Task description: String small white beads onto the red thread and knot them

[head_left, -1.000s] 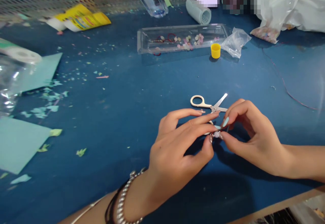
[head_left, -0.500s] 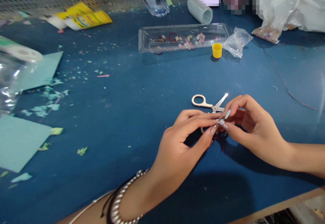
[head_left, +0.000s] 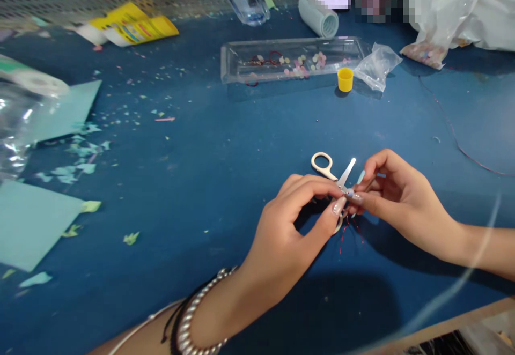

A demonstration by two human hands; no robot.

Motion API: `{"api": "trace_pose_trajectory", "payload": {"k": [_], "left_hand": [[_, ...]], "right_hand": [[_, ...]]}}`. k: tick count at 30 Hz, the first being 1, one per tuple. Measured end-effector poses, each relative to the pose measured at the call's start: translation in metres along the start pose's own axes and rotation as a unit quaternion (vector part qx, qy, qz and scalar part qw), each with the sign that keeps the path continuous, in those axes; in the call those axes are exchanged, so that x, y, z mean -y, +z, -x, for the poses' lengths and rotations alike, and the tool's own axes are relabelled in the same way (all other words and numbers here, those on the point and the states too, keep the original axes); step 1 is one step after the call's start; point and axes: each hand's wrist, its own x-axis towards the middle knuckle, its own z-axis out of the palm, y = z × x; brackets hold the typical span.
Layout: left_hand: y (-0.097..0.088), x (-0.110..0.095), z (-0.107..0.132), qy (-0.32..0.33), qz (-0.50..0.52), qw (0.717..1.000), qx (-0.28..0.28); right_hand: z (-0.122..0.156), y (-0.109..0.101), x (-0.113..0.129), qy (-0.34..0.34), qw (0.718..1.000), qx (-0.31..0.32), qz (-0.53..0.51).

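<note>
Above small metal scissors (head_left: 336, 175), hands (head_left: 350, 205) pinching, perhaps, a bead (head_left: 351, 193)

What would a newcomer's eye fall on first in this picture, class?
First, the two hands meeting low and right of centre: the left hand and right hand pinch a tiny bead with red thread dangling. Small white-handled scissors lie just behind them on the blue table.
</note>
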Motion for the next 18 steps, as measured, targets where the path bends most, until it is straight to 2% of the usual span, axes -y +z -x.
{"api": "trace_pose_trajectory", "payload": {"k": [10,18], "left_hand": [[0.0002,0.0022,0.0005,-0.004,-0.011,1.000,0.002],[-0.0001,0.0026,0.0004,-0.009,0.007,1.000,0.000]], "right_hand": [[-0.0016,0.0011,0.0012,0.007,0.999,-0.013,-0.029],[-0.0019,-0.0005,0.0007,0.004,1.000,0.007,-0.023]]}}
